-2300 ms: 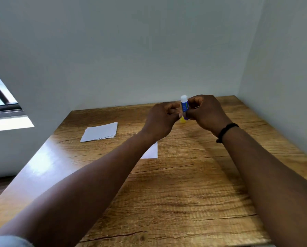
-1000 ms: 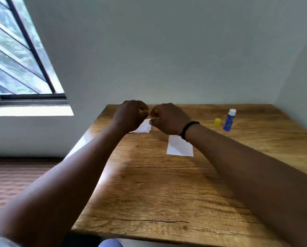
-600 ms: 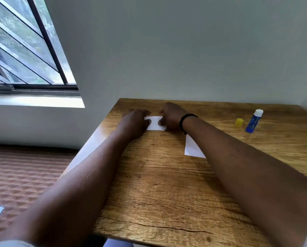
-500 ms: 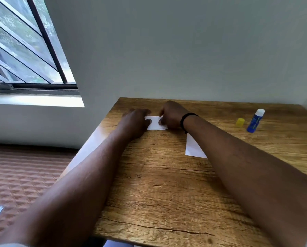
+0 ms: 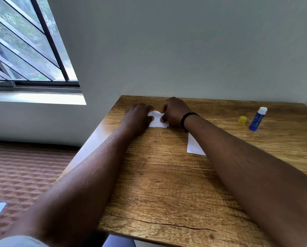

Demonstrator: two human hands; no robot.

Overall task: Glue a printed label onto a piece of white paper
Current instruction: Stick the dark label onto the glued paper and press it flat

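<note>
Wooden desk [image 5: 167, 184] holds two paper items: a small white paper stack [image 5: 157, 120] at the far edge and one white sheet [image 5: 193, 146] nearer. Left hand [image 5: 138, 117] presses the stack flat-fingered; right hand [image 5: 175, 111] pinches its edge (fingertips partly hidden). One uncapped blue glue stick [image 5: 257, 119] stands beside one yellow cap [image 5: 242, 120].

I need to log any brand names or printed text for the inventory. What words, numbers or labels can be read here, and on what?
None can be read.
Glue stick: pale marks on its blue body, too blurred to read.
Paper stack between the left hand and right hand: only blank white shows.
Single sheet: blank white where visible.
Yellow cap: no print visible.
</note>
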